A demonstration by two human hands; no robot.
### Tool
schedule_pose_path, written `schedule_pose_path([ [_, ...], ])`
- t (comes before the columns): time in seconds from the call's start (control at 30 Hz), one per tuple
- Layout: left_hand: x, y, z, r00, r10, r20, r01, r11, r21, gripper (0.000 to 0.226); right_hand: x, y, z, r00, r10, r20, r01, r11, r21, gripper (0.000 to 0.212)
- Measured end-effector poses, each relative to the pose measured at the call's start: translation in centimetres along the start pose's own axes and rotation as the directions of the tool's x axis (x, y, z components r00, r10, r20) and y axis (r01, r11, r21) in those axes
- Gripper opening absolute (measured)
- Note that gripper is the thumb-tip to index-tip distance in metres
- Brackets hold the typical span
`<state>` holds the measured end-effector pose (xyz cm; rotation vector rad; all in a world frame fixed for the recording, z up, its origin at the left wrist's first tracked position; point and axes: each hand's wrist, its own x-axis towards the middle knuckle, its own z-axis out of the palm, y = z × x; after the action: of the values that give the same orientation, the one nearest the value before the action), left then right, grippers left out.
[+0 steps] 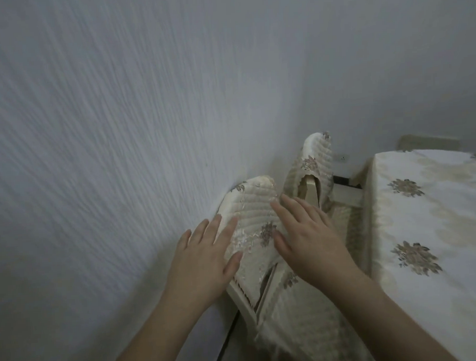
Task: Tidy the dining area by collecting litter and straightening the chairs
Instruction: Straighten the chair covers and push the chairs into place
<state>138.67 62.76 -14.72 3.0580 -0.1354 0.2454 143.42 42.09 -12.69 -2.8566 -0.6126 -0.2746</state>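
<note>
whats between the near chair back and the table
In the head view, the second covered chair and a cushioned seat lie between the near chair back and the table.

The whole frame is smeared by motion, most of all the wall (119,117) across the upper left, whose texture streaks. The near chair (256,215) shows only its covered back top; the left hand (204,252) and right hand (307,237) hide its middle, and its lower part is lost at the bottom edge. The far chair (316,163) is partly hidden behind the near one. The worktop (429,226) is cut off at the right edge. Both forearms run out of the bottom edge.
</note>
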Motion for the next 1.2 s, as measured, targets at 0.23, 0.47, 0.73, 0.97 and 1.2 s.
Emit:
schedule_pose_path([
  [0.23, 4.6, -3.0, 3.7, 0.999, -0.027, 0.039, 0.026, 0.999, 0.023, 0.069, 6.8, -1.3, 3.0, 0.999, -0.038, -0.009, 0.037, 0.999, -0.005, 0.057],
  [0.47, 7.6, -4.5, 9.8, 0.995, -0.001, 0.096, 0.001, 1.000, -0.008, 0.067, 11.9, -0.7, 7.1, 0.999, -0.015, 0.030, 0.016, 0.999, -0.048, 0.059],
  [0.73, 10.6, -5.8, 14.9, 0.984, -0.066, 0.163, 0.063, 0.998, 0.025, 0.070, 18.0, 2.0, 12.5, 0.986, -0.060, 0.153, 0.064, 0.998, -0.023, 0.063],
  [0.97, 11.2, -4.9, 18.0, 0.960, -0.188, 0.209, 0.190, 0.982, 0.007, 0.075, 24.3, 4.7, 17.4, 0.948, -0.132, 0.289, 0.135, 0.991, 0.008, 0.063],
  [1.2, 12.1, -4.4, 19.4, 0.914, -0.346, 0.212, 0.376, 0.918, -0.124, 0.081, 29.5, 6.6, 21.6, 0.924, -0.165, 0.344, 0.179, 0.984, -0.008, 0.051],
])
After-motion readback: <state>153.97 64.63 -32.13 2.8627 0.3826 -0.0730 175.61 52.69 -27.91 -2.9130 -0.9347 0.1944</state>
